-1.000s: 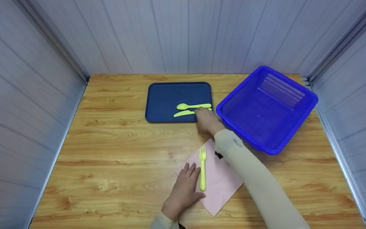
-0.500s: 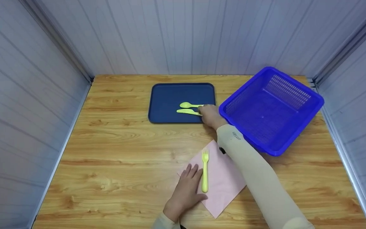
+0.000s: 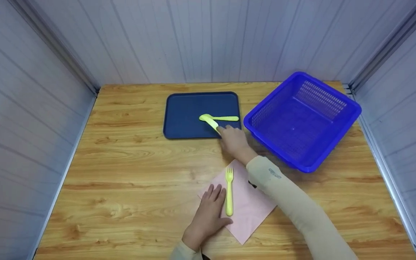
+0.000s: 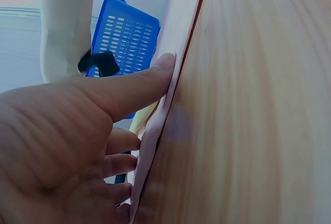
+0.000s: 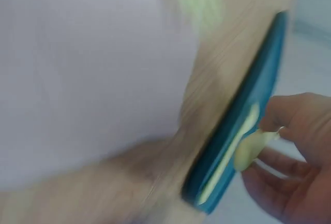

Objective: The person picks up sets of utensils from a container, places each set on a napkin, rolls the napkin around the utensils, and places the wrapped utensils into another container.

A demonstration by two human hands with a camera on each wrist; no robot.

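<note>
My right hand [image 3: 234, 141] pinches a yellow toy-like knife [image 3: 211, 122] by its handle, over the front right of the dark blue tray [image 3: 182, 108]. The blade points up and left in the head view, and its tip overlaps the bowl of a yellow spoon [image 3: 226, 118] lying on the tray. In the right wrist view the knife [image 5: 250, 149] is blurred. Fingers spread, my left hand [image 3: 208, 215] rests on the left part of a pink napkin [image 3: 249, 213], beside a yellow fork [image 3: 229, 196]. The napkin's edge [image 4: 155, 131] runs under the thumb in the left wrist view.
A blue perforated basket [image 3: 294, 141] stands right of the tray, near my right forearm. Pale panel walls [image 3: 211, 43] enclose the wooden table [image 3: 128, 173] at the back and both sides.
The knife lay beside the spoon on the tray; my right hand has taken hold of it, and it is now lifted and turned diagonally. My left hand stays in place on the napkin.
</note>
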